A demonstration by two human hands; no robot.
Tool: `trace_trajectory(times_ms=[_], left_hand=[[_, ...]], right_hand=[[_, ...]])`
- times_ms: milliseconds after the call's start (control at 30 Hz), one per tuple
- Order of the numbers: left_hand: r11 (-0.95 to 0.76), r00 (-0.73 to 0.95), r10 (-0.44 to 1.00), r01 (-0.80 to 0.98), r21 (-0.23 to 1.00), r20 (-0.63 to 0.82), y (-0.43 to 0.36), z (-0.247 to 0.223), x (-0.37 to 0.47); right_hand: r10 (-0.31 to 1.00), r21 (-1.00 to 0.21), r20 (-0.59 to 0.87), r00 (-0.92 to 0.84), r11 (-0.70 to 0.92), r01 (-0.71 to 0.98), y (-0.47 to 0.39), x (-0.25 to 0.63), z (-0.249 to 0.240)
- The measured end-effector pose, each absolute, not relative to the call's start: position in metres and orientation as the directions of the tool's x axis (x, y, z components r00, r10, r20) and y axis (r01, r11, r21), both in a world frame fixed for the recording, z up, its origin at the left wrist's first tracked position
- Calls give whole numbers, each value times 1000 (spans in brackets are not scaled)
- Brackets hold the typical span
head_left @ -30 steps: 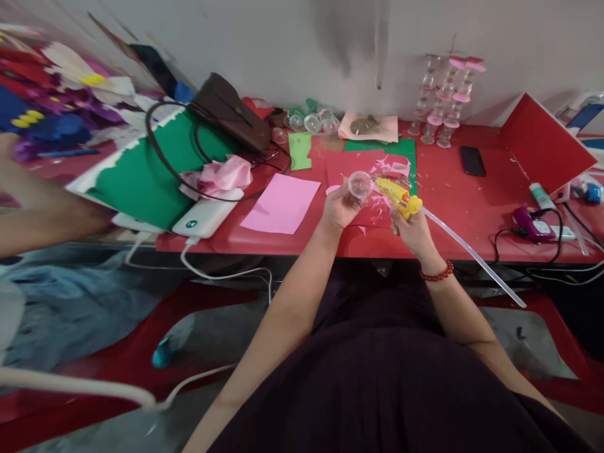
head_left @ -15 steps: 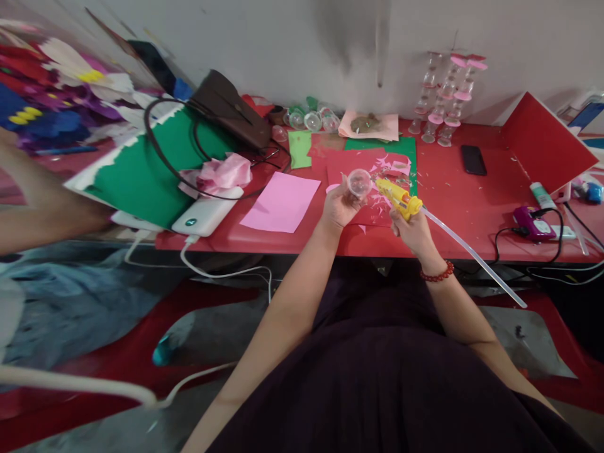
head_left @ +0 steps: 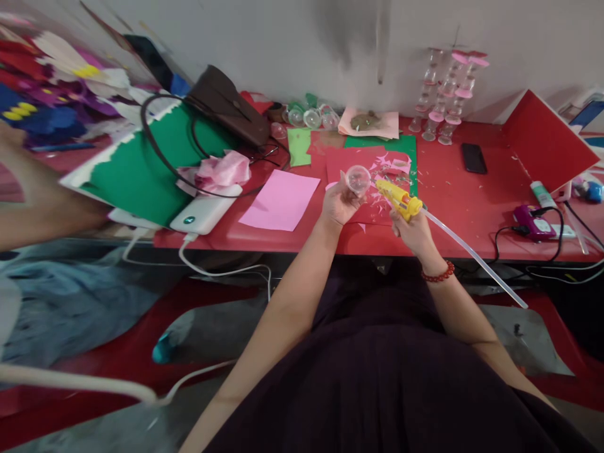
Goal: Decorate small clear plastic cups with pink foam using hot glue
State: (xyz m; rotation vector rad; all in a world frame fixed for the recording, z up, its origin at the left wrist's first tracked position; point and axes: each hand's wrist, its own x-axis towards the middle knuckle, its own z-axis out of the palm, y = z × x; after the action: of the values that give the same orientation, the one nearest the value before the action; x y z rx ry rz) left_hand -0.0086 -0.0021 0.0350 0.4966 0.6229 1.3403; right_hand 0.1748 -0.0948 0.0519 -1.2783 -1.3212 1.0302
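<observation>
A clear plastic cup [head_left: 358, 180] is gripped in my left hand [head_left: 340, 204], its round opening facing up toward me. My right hand [head_left: 412, 229] is wrapped round a yellow glue gun [head_left: 399, 198], whose nozzle points left at the cup's rim. Whether the tip touches the cup I cannot tell. A long translucent glue stick [head_left: 476, 259] juts from the gun's back end. Beneath both hands lie red paper sheets [head_left: 336, 165] strewn with pink paper scraps [head_left: 380, 207].
Left of my hands are a pink sheet [head_left: 282, 200], a white power bank [head_left: 206, 211] and a green board [head_left: 141, 170]. Another person's arm [head_left: 47, 195] reaches in at far left. Strung cups [head_left: 448, 100], a phone [head_left: 473, 158] and a purple plug adapter [head_left: 533, 223] stand to the right.
The cup in my left hand has shifted very slightly. Both hands keep their grips, and the glue gun stays at the cup's side.
</observation>
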Motion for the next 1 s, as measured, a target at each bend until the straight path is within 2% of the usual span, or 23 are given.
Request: trace_trajectory(times_ms=[267, 1000], left_hand=[[168, 109, 986, -729, 664, -130, -6, 40, -7], [169, 130, 986, -737, 655, -109, -1, 35, -9]], right_hand=[[997, -989, 55, 53, 47, 142, -95, 174, 53], [997, -979, 79, -1, 78, 190, -105, 174, 52]])
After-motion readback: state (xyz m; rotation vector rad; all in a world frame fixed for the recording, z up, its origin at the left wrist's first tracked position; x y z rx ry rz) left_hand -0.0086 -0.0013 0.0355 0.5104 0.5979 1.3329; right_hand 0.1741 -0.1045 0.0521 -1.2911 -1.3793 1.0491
